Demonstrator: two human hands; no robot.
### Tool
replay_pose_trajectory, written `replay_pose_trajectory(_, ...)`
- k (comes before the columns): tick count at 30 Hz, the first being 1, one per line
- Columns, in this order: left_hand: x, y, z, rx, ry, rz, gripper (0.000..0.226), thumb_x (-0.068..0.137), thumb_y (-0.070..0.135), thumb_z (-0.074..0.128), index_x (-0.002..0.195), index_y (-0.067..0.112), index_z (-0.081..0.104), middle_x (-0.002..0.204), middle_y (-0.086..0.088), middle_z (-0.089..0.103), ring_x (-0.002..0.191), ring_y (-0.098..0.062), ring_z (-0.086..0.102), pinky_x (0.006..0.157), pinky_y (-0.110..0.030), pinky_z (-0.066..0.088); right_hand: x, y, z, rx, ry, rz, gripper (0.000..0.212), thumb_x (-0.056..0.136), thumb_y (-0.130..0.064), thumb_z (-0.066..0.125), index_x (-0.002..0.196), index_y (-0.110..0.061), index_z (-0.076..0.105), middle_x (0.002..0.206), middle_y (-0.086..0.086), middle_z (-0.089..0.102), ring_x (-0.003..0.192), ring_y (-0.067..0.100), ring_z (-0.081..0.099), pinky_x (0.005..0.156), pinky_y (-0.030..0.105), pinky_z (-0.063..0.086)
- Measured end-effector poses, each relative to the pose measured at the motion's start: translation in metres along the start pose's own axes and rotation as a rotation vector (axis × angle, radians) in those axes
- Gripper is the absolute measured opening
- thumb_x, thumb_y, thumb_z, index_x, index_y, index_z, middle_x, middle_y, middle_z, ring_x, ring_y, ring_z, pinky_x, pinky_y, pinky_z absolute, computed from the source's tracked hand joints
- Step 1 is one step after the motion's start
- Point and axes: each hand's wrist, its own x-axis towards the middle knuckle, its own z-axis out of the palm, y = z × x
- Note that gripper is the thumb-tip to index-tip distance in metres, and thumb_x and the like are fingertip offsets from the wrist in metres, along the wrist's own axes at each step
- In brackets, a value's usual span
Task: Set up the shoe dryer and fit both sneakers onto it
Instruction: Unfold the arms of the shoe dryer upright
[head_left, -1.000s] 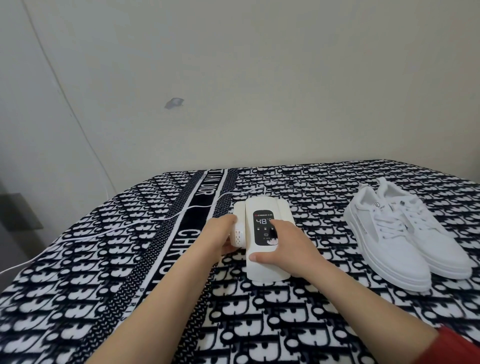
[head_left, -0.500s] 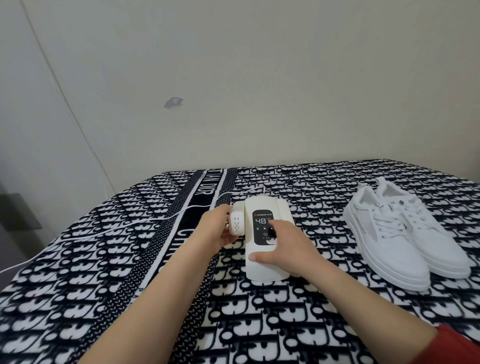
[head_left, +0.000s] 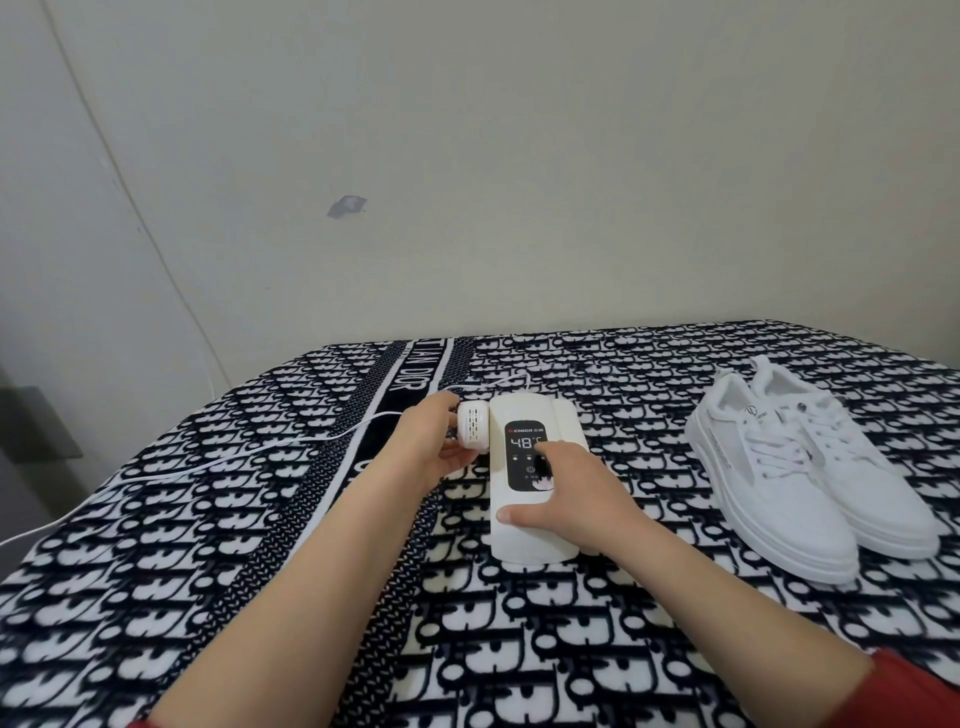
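Patterned blanket (head_left: 519, 649), white cord (head_left: 208, 466), 2 sneakers (head_left: 810, 467) aside

Blanket (head_left: 519, 649): black-and-white repeating monogram print, covers whole flat surface from near edge to wall. Dark band (head_left: 415, 374) with white block lettering runs lengthwise through blanket, left of centre, flanked by white stripes. Wall (head_left: 571, 156): plain off-white, fills upper half of view. Grey chipped patch (head_left: 346, 206) on wall, left of centre, well above blanket. Thin pale line (head_left: 132, 208) descends wall diagonally from upper left toward blanket's far left corner; cable or seam, cannot tell. Dark grey object (head_left: 31, 426) at left edge, beside blanket, mostly cut off.
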Motion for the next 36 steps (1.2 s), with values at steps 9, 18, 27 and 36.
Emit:
replay_pose_trajectory(9,0.001,0.009,0.001,-0.034,0.002,0.023,0.018,0.094,0.019,0.046,0.095,0.005,0.057,0.085,-0.016,0.059,0.071,-0.027,0.057,0.069,-0.038,0.054,0.001,0.0,0.0,-0.03,-0.008,0.003,0.105,0.059,-0.074,0.07,0.144,-0.022,0.037,0.136,-0.004,0.049,0.127,0.017,0.045,0.102,0.034,0.042)
replay_pose_trajectory(18,0.007,-0.02,-0.021,-0.014,-0.035,0.099,0.042,0.084,-0.013,0.043,0.122,-0.001,0.053,0.105,-0.024,0.063,0.088,-0.03,0.066,0.078,-0.037,0.058,0.014,0.004,-0.011,0.03,0.052,-0.018,0.071,0.086,-0.064,0.049,0.14,-0.017,0.043,0.141,0.005,0.046,0.13,0.021,0.042,0.104,0.034,0.035)
replay_pose_trajectory(27,0.017,-0.041,-0.039,0.351,-0.215,0.586,0.076,0.066,0.026,0.083,0.135,0.031,0.051,0.133,0.014,0.058,0.126,-0.001,0.049,0.104,-0.029,0.038,0.065,0.007,-0.028,-0.021,-0.164,0.013,0.041,0.101,-0.02,0.031,0.129,0.005,0.048,0.137,0.018,0.051,0.126,0.032,0.045,0.104,0.039,0.034)
replay_pose_trajectory(36,0.029,-0.032,-0.035,0.297,-0.278,0.634,0.069,0.069,0.006,0.082,0.131,0.017,0.055,0.131,0.002,0.062,0.126,-0.012,0.053,0.109,-0.043,0.039,0.076,0.012,-0.014,-0.078,-0.112,-0.001,0.036,0.096,-0.021,0.032,0.11,-0.003,0.059,0.116,0.015,0.063,0.107,0.032,0.056,0.095,0.046,0.044)
